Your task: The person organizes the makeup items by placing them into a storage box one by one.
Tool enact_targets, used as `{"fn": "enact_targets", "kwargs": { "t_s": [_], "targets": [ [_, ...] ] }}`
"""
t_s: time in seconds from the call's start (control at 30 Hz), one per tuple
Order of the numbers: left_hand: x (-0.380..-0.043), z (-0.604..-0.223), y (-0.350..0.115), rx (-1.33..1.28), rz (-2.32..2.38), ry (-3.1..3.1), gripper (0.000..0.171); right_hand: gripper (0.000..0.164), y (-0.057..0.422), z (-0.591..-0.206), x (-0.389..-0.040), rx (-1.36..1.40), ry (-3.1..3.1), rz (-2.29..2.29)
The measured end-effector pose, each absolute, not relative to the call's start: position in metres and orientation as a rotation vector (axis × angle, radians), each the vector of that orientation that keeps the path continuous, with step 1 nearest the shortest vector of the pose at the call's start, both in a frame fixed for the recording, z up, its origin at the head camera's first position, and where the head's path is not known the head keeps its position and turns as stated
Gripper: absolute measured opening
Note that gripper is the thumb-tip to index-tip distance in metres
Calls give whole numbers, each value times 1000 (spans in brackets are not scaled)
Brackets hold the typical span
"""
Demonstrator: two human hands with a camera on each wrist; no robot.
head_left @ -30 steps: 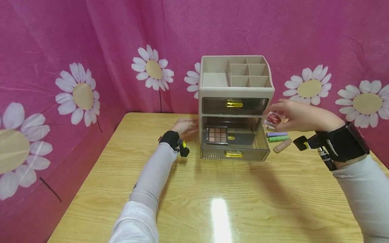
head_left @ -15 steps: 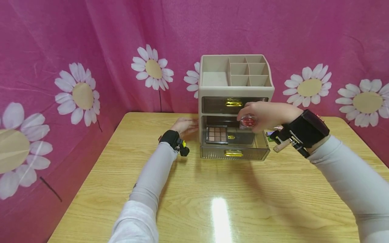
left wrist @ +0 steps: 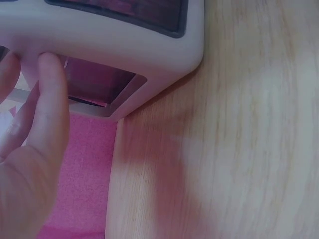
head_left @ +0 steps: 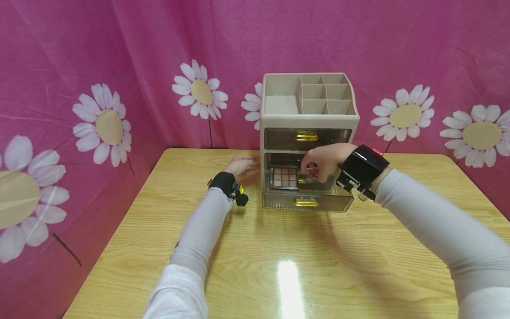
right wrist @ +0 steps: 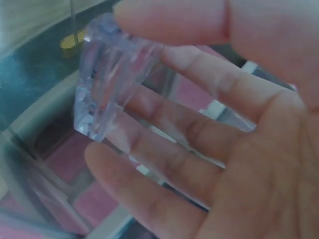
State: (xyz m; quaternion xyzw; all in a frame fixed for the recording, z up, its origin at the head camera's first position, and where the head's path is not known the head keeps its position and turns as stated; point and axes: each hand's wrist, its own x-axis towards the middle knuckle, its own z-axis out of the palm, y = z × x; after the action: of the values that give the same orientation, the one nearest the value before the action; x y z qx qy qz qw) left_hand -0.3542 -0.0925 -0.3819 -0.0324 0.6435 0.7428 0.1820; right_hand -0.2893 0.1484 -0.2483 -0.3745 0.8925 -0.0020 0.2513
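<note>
My right hand pinches a clear compact of red blush between thumb and fingers, inside the pulled-out lower drawer. In the right wrist view the blush's faceted case shows edge-on, with the thumb on top and fingers behind. An eyeshadow palette stands in the drawer just left of that hand. The drawer belongs to a beige makeup organizer. Against the organizer's left side rest the extended fingers of my left hand, whose fingertips touch its side wall in the left wrist view.
Above the pulled-out drawer, the upper drawer is pushed in. Compartments divide the organizer's top. The wooden table stretches toward me, and a pink flowered curtain hangs close behind. My right wrist hides the cosmetics right of the organizer.
My right hand has picked up the blush compact from the table on the right, carried it left and lowered it into the drawer. The left hand has stayed put.
</note>
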Motion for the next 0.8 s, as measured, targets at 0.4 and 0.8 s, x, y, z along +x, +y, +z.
{"fn": "enact_targets", "kwargs": {
  "t_s": [0.4,0.8],
  "targets": [
    [-356,-383,-92,-112,2107,1816,36,50,137,-266,-303,-910,2361,36],
    [-355,-383,-92,-96,2086,1827,39,50,134,-279,-305,-862,2383,137]
  ]
}}
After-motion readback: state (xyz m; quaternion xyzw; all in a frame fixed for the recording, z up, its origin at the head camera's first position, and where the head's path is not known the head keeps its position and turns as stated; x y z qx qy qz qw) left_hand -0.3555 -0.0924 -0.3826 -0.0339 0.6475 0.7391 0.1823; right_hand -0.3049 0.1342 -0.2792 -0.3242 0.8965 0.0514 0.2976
